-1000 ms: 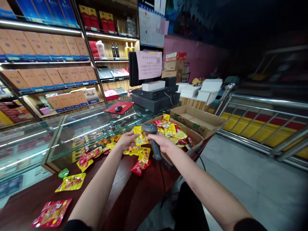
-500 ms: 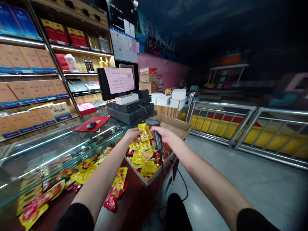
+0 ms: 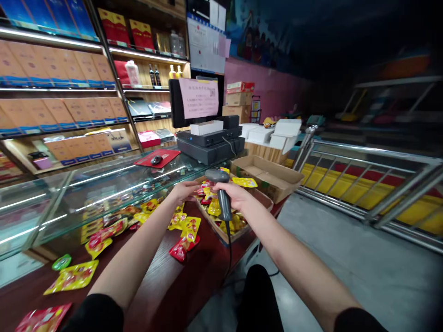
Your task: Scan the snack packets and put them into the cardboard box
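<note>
My right hand (image 3: 235, 195) is closed round the handle of a dark grey barcode scanner (image 3: 224, 203), its head pointing left and its cable hanging down. My left hand (image 3: 186, 192) is at the left edge of a cardboard box (image 3: 216, 231), its fingers bent near a red and yellow packet (image 3: 205, 188); whether it grips the packet is unclear. Several yellow and red snack packets fill the box below the scanner. One yellow packet (image 3: 245, 182) lies near the box's far edge, beyond my right hand.
Snack packets (image 3: 74, 276) lie on the dark red counter (image 3: 155, 276) beside the glass case (image 3: 104, 189). Behind stand a monitor (image 3: 199, 99), a black cash drawer (image 3: 207, 150) and an open carton (image 3: 277, 177). A metal railing (image 3: 363, 161) is at the right.
The view has shifted left, showing more counter and shelves. The yellow packet that was between my hands is no longer there, and a yellow packet now lies by the box's far edge.
</note>
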`<state>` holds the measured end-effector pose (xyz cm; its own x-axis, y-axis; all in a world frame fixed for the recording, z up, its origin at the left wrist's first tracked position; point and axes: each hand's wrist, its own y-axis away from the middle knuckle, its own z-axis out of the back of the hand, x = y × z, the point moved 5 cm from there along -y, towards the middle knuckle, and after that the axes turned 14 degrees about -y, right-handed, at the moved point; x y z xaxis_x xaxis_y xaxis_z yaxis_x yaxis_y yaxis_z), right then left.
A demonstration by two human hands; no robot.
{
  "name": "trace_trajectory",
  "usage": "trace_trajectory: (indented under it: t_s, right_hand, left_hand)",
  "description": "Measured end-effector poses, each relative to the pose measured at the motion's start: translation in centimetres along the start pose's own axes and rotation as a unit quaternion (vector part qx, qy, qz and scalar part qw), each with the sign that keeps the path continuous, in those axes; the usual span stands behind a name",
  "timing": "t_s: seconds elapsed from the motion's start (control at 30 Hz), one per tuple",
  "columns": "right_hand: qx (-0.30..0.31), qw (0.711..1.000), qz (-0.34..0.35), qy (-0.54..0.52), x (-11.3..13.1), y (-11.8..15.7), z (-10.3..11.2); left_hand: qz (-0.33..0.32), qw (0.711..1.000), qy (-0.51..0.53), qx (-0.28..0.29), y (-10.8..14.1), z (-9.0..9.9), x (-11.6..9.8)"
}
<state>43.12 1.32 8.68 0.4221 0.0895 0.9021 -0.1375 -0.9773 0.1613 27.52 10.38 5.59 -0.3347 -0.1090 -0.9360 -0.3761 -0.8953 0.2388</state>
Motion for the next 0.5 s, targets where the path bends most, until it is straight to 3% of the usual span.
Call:
trace_trajectory:
  t_s: [0.13,0.27,0.37,0.5]
  right_hand:
    - [0.069,0.995,-0.069,-0.026,-4.6,1.3,-4.9]
    - [0.073,0.991,-0.108,0.004,-9.6,2.2,-7.0]
    - [0.045,0.995,-0.091,0.018,-12.3,3.4,-6.5]
    - [-0.005,0.999,-0.035,0.006,-14.1,5.6,-4.7]
  left_hand:
    - [0.000,0.999,0.007,-0.047,4.1,4.5,4.4]
    - [0.014,0.997,0.009,-0.080,7.9,6.8,9.2]
    - [-0.008,0.995,-0.023,-0.099,9.9,6.6,12.0]
    - [-0.050,0.987,-0.103,-0.109,11.5,4.4,14.2]
